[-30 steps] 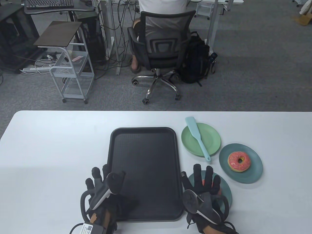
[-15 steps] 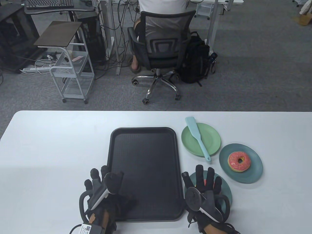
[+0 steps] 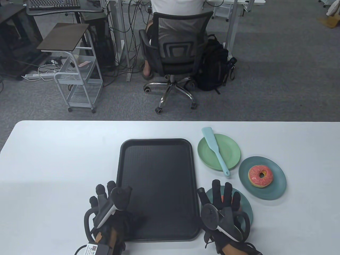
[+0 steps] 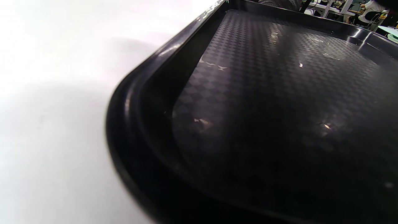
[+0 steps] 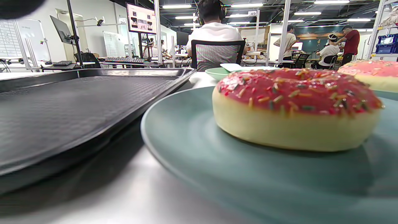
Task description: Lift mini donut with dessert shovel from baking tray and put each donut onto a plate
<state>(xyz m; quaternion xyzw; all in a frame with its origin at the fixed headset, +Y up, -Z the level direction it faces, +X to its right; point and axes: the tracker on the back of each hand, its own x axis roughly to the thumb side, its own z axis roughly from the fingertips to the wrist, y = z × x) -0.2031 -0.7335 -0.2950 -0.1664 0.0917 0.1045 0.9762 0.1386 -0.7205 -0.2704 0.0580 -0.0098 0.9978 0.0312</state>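
Note:
The black baking tray (image 3: 156, 170) lies empty in the middle of the table. My left hand (image 3: 106, 194) rests flat at its near left corner with fingers straight and nothing in it; the left wrist view shows only that tray corner (image 4: 146, 102). My right hand (image 3: 220, 194) hovers with spread fingers over the near teal plate (image 3: 245, 205), hiding most of a pink donut (image 5: 295, 105) that sits on it. A second pink donut (image 3: 260, 176) lies on the far teal plate (image 3: 277, 188). The light-blue dessert shovel (image 3: 215, 152) lies across the green plate (image 3: 231, 159).
The white table (image 3: 53, 164) stretches left of the tray and right of the plates. Beyond its far edge a person sits in a black office chair (image 3: 175, 53), with a small metal cart (image 3: 77, 79) to the left.
My left hand has slid a little toward the near left along the tray corner. The right hand has stayed over the near plate.

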